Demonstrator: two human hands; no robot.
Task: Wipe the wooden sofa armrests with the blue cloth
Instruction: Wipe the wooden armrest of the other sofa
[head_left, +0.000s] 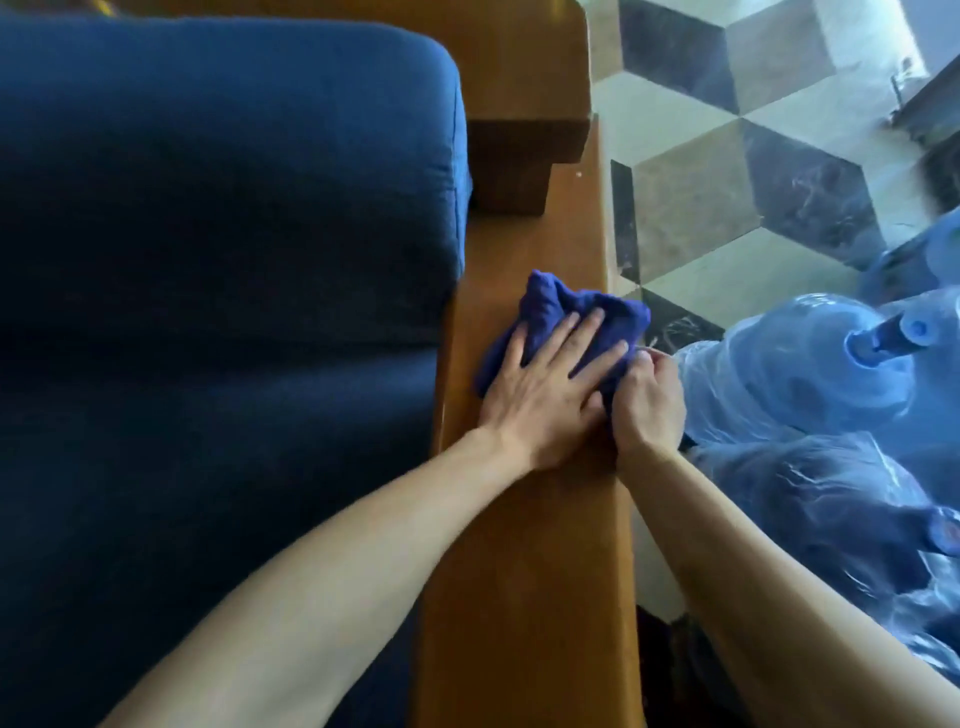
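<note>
Evidently the soft, light blue cloth (566, 332) is bunched midway along the wooden armrest (530, 545), pressed flat by the spread left hand (545, 384), its right edge pinched by the right hand (647, 400); a flat palm seems best for it.

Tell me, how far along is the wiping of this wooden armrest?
Under way. The left hand presses the crumpled blue cloth flat on the brown wooden armrest, about midway along it; the right hand grips the cloth's edge. Nothing shows which stretches are already wiped. The far end by the dark blue seat cushion may remain, and no other armrest is in view.
</note>
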